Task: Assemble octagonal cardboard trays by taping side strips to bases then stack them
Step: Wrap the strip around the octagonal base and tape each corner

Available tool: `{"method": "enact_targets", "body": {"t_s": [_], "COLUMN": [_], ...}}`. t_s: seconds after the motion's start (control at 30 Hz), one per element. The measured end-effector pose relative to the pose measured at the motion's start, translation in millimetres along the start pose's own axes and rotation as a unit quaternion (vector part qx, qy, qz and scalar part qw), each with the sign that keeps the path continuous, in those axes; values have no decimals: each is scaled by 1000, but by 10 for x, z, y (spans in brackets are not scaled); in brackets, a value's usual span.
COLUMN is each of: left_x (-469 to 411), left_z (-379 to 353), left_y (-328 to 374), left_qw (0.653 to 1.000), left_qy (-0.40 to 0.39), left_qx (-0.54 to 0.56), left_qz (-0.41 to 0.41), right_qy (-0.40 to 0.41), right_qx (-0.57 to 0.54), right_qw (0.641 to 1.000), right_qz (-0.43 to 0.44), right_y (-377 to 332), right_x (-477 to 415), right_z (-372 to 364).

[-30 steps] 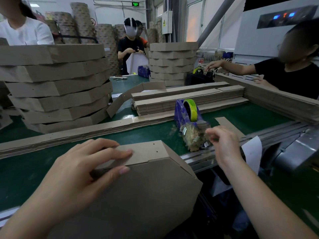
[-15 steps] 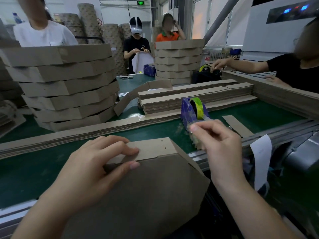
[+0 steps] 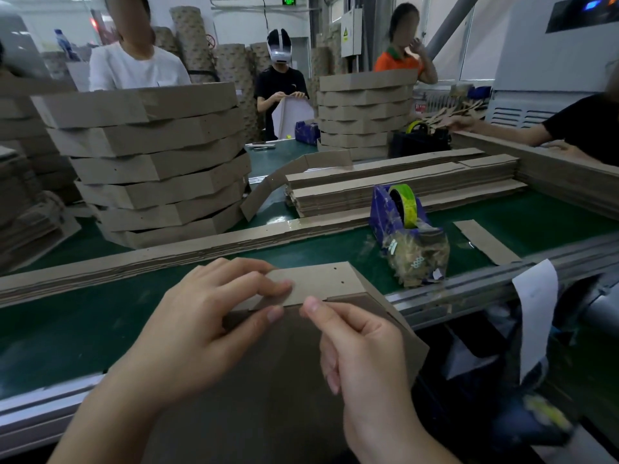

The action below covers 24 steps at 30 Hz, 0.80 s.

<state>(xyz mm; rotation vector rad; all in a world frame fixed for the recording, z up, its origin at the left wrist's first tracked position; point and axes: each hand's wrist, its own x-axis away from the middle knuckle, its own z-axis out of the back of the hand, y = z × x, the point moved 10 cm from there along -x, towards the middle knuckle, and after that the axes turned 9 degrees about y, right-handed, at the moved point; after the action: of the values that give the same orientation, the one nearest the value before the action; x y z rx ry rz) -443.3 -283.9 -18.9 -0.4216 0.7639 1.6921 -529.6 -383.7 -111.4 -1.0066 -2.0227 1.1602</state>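
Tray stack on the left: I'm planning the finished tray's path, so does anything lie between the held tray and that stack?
Yes. A low row of flat cardboard strips lies across the belt between the tray and the stack; the tray would likely need lifting over it.

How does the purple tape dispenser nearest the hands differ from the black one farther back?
The purple dispenser is brightly coloured, its front clumped with tape scraps; the black dispenser looks plain and dark. The purple dispenser stands apart near the table edge; the black dispenser sits right beside a tray stack. Both carry a yellowish tape roll.
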Motion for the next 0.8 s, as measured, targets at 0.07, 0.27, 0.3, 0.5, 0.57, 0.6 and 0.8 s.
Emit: {"method": "enact_targets", "body": {"t_s": [0.07,0.27,0.3,0.5,0.57,0.6,0.8], "left_x": [-5,-11,-9,5,-7,-18,-146], "left_z": [-12,0,-4,-81,-84,-81,-45], "left_y": [8,18,21,-29,-50,-54,60], "left_qw": [1000,1000,1000,996,995,995,998], "left_qy": [-1,-3,-10,-87,-98,-97,-6], "left_qx": [-3,24,28,-22,-9,6,-46], "left_qz": [-3,-3,-5,-7,16,29,50], "right_qy": [16,23,19,-38,-58,-65,-91], "right_qx": [-3,20,22,65,83,89,102], "right_qw": [1000,999,1000,997,995,994,991], "right_qz": [-4,-11,-12,-12,-9,-9,2], "right_y": [16,47,51,48,33,28,24], "right_x": [-12,-11,-9,-4,-7,-10,-25], "right_z": [27,47,45,4,-3,-4,-39]}}
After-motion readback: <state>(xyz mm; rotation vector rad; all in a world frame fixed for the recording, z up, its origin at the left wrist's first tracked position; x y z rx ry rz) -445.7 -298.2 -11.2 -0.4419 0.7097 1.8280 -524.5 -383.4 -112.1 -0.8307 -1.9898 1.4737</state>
